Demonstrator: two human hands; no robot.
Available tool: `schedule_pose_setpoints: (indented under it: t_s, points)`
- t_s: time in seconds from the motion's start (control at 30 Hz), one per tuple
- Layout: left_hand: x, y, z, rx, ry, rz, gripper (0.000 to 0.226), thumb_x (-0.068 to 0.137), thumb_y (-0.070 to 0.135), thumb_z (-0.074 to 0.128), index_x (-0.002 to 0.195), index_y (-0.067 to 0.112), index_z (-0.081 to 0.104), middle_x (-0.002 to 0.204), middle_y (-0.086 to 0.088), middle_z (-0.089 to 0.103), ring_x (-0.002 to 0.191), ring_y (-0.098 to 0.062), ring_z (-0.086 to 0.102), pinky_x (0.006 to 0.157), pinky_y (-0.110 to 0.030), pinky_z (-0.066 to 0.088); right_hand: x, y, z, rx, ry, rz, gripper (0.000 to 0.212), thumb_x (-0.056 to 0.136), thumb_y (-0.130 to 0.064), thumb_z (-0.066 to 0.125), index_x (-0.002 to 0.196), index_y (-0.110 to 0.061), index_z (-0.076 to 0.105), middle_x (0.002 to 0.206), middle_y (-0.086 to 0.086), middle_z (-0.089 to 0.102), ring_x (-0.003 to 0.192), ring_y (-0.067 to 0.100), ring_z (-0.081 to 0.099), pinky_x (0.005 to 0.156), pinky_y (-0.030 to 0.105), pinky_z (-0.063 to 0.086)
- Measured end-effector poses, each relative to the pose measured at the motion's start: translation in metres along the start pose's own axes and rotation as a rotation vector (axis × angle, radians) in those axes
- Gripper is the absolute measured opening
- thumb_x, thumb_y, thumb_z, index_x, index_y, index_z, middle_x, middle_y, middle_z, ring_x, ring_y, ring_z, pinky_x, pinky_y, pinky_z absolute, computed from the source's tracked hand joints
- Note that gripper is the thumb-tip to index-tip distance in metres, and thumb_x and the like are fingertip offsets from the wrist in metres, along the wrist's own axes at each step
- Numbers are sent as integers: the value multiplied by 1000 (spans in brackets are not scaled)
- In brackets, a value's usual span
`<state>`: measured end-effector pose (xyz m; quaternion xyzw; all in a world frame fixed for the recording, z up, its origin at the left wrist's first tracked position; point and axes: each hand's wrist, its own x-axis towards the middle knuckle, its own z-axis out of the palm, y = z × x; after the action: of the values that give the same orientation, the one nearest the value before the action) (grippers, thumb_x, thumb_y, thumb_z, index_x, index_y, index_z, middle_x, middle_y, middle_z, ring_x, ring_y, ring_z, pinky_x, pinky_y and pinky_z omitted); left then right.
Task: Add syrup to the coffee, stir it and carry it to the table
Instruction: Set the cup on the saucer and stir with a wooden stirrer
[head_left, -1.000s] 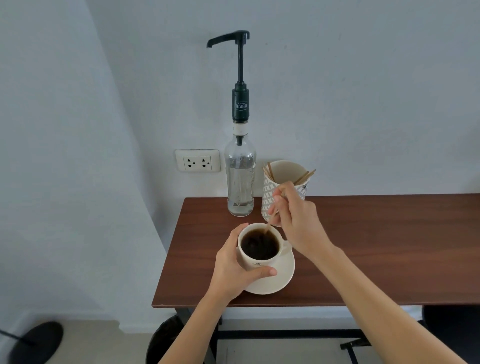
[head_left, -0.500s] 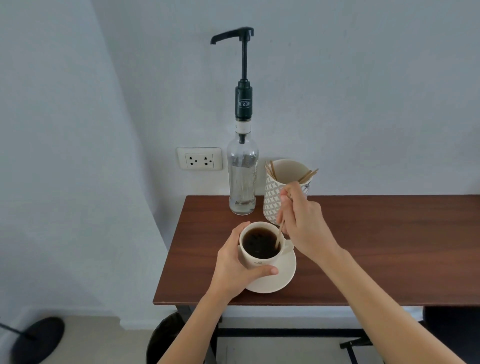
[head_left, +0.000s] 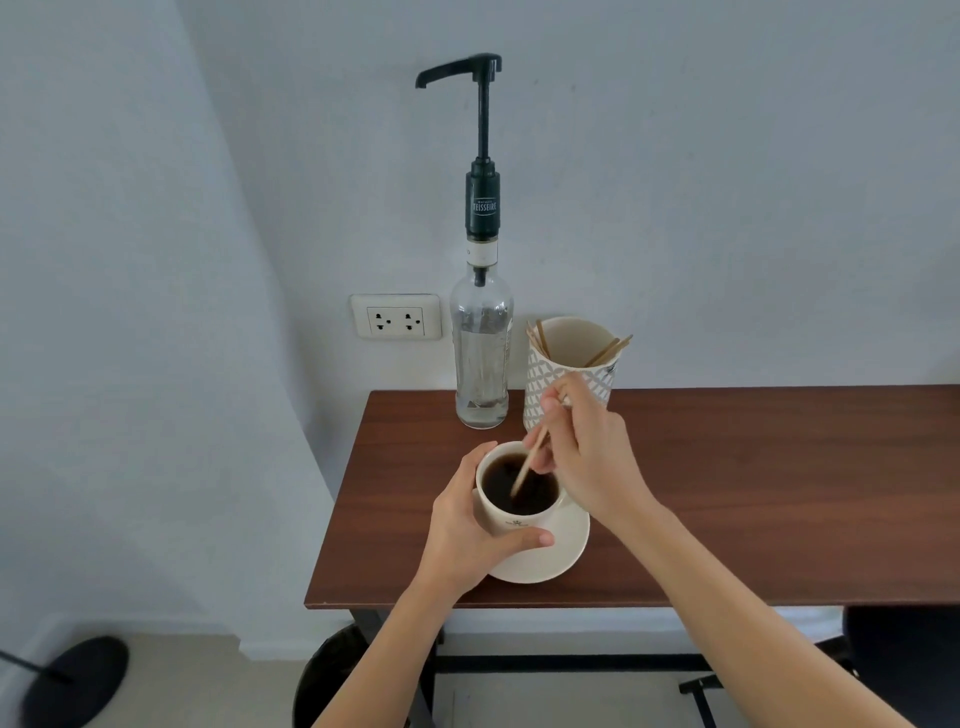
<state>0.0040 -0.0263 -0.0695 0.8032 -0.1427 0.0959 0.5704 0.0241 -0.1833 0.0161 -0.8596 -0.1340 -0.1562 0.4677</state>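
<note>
A cream cup of dark coffee (head_left: 514, 522) stands on a cream saucer (head_left: 563, 553) near the front left of a brown wooden table (head_left: 753, 493). My left hand (head_left: 470, 535) is wrapped around the cup's left side. A thin wooden stir stick (head_left: 530, 462) slants down into the coffee, pinched in my right hand (head_left: 589, 460) just above and right of the cup. Behind them, against the wall, is a clear syrup bottle (head_left: 482, 364) with a tall black pump.
A patterned white holder (head_left: 569, 374) with several wooden stir sticks stands right of the bottle. A wall socket (head_left: 396, 317) is at the left. Under the table are a dark bin (head_left: 332, 675) and black frame bars. A black round base (head_left: 78, 680) lies on the floor, left.
The stir stick's tip has moved from the cup's right rim toward the middle of the coffee as my right hand shifts. My left hand and the cup stay put.
</note>
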Motion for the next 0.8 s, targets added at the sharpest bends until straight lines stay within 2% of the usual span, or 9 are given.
schedule_pose_setpoints:
  t_s: [0.13,0.2,0.27,0.37,0.47,0.6,0.63,0.73,0.8]
  points:
    - [0,1,0,16,3,0,91,53,33,98,126,48,44,124,34,57,122,7,54,94,-3,40,4,0,4,-75,81,-75,12,106,-16,39,98,-22,45,76,3,70,62,12,70,62,20,56]
    - [0,1,0,17,7,-5,91,53,34,98,124,50,44,123,39,55,121,11,52,93,0,38,6,5,-3,-173,107,-122,9,106,-17,38,100,-18,45,72,3,66,59,16,67,58,30,56]
    - [0,1,0,15,9,-6,91,53,35,98,125,50,44,124,36,57,121,10,53,94,-1,38,4,7,-8,-227,110,-104,11,106,-18,37,101,-14,46,67,5,64,54,17,63,54,38,56]
    - [0,0,0,16,7,6,91,53,34,98,126,49,44,124,30,60,121,5,56,96,-4,40,-2,0,-1,-37,36,17,13,106,-17,37,96,-18,45,71,5,70,56,12,67,56,23,57]
    - [0,1,0,13,8,11,90,54,33,98,125,49,45,124,31,59,122,4,56,95,-5,41,0,-1,4,-3,87,27,13,107,-17,39,96,-20,45,75,4,72,61,11,71,61,22,59]
    - [-1,1,0,0,10,-5,91,54,29,98,125,46,45,124,34,58,122,8,53,94,-2,40,4,7,-10,-173,147,-32,10,106,-16,37,99,-17,44,67,4,64,56,18,65,58,39,57]
    - [-1,0,0,1,8,-10,91,54,28,99,125,46,45,123,35,58,122,9,53,93,-2,40,2,7,-11,-170,126,-12,10,106,-16,37,98,-16,44,66,5,65,54,19,64,55,38,57]
    - [0,-1,0,8,-2,-9,91,54,28,98,126,45,45,123,31,60,121,5,55,94,-4,40,-3,2,-3,14,78,117,12,106,-14,38,97,-14,46,73,8,72,54,16,69,54,22,59]
    - [0,-1,0,12,-6,-10,92,54,30,98,126,47,44,123,33,59,121,6,55,95,-4,40,-1,2,2,15,114,107,13,106,-15,39,96,-16,46,77,6,73,59,16,72,59,23,60]
